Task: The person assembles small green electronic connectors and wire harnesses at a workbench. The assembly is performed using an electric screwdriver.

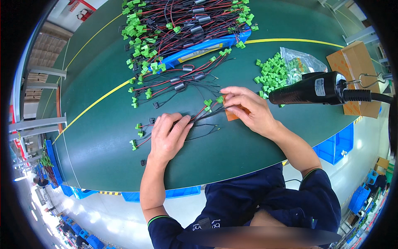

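Note:
My left hand (166, 136) lies flat on the green table (103, 137), fingers pressing down on thin red and black wires (203, 126). My right hand (248, 106) pinches the wire ends over a small orange block (230, 115). Green plug connectors (208, 103) sit at the wire ends between the two hands. A few finished wires with green connectors (138, 133) lie left of my left hand.
A black electric screwdriver (319, 89) hangs at the right, close to my right hand. Loose green connectors (271, 72) lie beside a clear bag (300, 62). A large pile of wire harnesses (178, 25) fills a blue tray (207, 46) at the back. A cardboard box (356, 74) stands far right.

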Demonstrator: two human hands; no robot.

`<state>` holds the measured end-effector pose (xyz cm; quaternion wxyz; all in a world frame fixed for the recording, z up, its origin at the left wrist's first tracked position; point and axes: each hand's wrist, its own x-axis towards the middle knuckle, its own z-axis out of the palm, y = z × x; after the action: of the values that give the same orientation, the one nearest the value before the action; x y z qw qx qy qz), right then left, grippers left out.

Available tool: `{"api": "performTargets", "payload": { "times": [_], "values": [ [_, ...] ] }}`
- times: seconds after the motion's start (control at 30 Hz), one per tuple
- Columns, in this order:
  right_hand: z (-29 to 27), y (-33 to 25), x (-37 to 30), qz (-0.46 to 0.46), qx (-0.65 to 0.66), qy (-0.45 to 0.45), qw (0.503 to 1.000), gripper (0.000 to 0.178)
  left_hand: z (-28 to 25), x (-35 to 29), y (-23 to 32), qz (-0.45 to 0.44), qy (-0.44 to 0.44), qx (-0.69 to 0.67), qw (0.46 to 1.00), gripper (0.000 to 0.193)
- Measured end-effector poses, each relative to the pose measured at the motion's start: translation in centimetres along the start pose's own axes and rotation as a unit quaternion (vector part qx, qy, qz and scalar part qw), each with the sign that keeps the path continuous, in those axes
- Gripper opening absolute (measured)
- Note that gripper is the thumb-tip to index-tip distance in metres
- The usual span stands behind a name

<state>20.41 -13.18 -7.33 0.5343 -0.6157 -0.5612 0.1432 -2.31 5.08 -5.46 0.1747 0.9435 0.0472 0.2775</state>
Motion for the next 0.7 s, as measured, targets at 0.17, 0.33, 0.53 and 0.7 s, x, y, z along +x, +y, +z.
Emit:
{"api": "performTargets", "payload": {
  "times": [0.17, 0.33, 0.53, 0.7],
  "values": [
    [-0.3, -0.4, 0.1, -0.007, -0.006, -0.012, 1.0, 0.03, 0.3, -0.2, -0.3, -0.011, 0.045, 0.019, 0.999, 0.029],
    [-1.0, 0.1, 0.2, -0.088, -0.068, -0.086, 0.99, 0.03, -0.2, 0.3, -0.3, -0.037, 0.049, 0.032, 0.998, 0.024],
    [-0.4, -1.4, 0.5, -0.171, -0.118, -0.096, 0.973, 0.039, -1.5, 0.9, -1.3, -0.049, 0.07, 0.032, 0.996, 0.022],
    [0.7, -0.6, 1.2, -0.056, -0.129, -0.008, 0.99, 0.042, -2.6, 0.0, -1.6, -0.042, 0.106, -0.024, 0.993, 0.039]
  ]
}}
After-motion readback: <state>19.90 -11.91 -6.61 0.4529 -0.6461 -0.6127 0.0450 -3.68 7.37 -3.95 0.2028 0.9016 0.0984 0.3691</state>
